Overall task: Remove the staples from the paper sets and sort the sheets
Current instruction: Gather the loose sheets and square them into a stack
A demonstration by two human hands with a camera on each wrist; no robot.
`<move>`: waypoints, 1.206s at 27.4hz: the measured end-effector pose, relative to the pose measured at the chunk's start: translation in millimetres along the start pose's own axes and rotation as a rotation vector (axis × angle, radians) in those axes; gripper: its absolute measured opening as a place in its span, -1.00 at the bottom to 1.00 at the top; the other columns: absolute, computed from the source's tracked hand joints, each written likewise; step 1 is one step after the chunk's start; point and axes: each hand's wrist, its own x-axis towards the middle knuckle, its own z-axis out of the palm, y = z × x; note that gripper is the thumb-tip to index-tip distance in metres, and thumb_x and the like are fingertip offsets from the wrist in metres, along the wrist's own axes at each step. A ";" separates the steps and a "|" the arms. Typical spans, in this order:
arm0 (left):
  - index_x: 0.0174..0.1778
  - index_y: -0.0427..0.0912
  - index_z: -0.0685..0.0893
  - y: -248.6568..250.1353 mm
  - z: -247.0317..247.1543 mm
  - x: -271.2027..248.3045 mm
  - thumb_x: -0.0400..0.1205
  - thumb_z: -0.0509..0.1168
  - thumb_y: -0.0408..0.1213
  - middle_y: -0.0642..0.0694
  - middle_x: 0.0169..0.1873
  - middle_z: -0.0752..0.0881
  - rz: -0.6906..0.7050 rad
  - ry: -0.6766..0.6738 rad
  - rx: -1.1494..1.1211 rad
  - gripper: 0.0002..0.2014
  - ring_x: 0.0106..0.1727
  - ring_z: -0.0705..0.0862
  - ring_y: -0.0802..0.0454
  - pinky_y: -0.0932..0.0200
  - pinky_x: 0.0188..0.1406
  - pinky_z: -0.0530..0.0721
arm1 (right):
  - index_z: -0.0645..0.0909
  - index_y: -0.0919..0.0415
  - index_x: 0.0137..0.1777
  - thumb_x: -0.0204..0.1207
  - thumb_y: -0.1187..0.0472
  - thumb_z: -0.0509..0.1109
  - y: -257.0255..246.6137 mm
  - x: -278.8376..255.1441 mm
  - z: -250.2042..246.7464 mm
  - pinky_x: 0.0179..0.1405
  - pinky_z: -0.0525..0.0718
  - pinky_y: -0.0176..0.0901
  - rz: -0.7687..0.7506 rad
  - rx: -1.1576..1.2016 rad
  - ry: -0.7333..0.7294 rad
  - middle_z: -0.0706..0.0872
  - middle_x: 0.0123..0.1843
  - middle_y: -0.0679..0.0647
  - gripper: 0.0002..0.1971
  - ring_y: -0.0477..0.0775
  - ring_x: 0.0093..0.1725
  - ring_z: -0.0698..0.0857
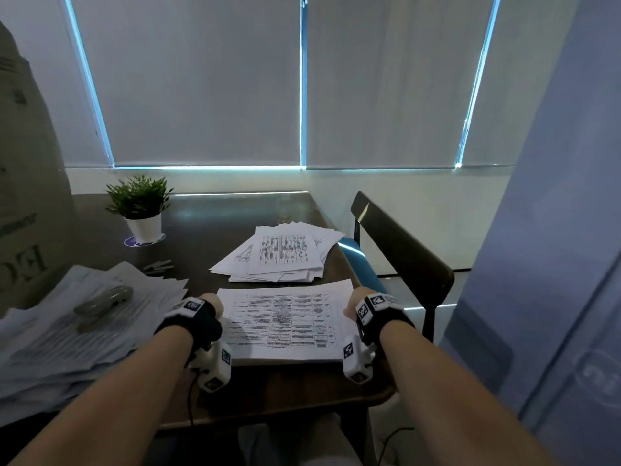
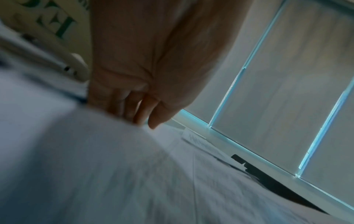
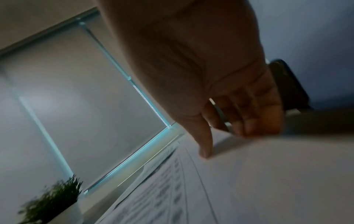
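Paper stack: sits square on the near edge of the desk, right in front of the person, probably so both hands can reach it.
Left hand: fingers curled round the stack's left edge, thumb on top.
Right hand: same deal on the right edge, thumb pressing the top sheet; looks like squaring up the sheets.
Loose sheets: fanned out further back, likely a sorted pile.
Messy pile: off to the left with a stapler-like tool on top, maybe as a weight.
Staples: can't spot any.
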 end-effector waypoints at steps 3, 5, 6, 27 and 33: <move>0.33 -0.37 0.60 27.4 -52.4 -29.0 0.57 0.26 -0.24 -0.25 0.31 0.62 0.102 0.064 -0.075 -0.57 0.35 0.59 -0.21 0.07 0.25 0.58 | 0.58 0.13 -0.07 0.42 0.00 0.54 -35.2 -47.4 -55.7 0.08 0.64 -0.01 -0.088 0.145 0.015 0.68 0.03 0.07 -0.73 0.16 0.02 0.67; 0.30 -0.48 0.59 65.8 -93.2 -53.0 0.69 0.23 -0.30 -0.33 0.28 0.64 0.252 0.112 -0.130 -0.65 0.30 0.62 -0.23 0.05 0.04 0.55 | 0.59 0.12 -0.06 0.55 0.04 0.47 -69.9 -58.3 -93.0 -0.06 0.59 -0.13 -0.198 0.322 0.053 0.69 -0.05 0.04 -0.82 0.05 -0.09 0.62; 0.29 -0.50 0.59 84.0 -107.0 -55.7 0.69 0.25 -0.29 -0.35 0.27 0.65 0.329 0.121 -0.198 -0.64 0.26 0.64 -0.25 0.06 -0.02 0.54 | 0.59 0.16 -0.09 0.57 0.04 0.46 -85.1 -52.9 -100.7 -0.08 0.61 -0.13 -0.220 0.394 0.034 0.69 -0.10 0.06 -0.80 0.06 -0.13 0.63; 0.45 -0.37 0.48 108.9 -60.2 204.1 0.57 0.12 0.37 -0.38 0.49 0.41 -0.027 0.188 -0.399 -0.15 0.48 0.38 -0.32 -0.14 0.49 0.34 | 0.55 0.33 0.42 0.57 0.11 0.38 -129.9 189.7 -45.1 0.26 0.60 -0.01 -0.034 0.736 0.081 0.60 0.42 0.27 -0.53 0.28 0.33 0.62; 0.25 -0.50 0.59 114.6 -53.6 208.5 0.70 0.21 -0.10 -0.39 0.19 0.66 0.081 0.173 -0.494 -0.54 0.25 0.61 -0.30 0.03 0.12 0.51 | 0.59 0.41 0.32 0.50 0.21 0.46 -127.7 199.9 -27.8 0.14 0.62 -0.07 -0.083 0.814 0.062 0.66 0.25 0.17 -0.56 0.17 0.23 0.64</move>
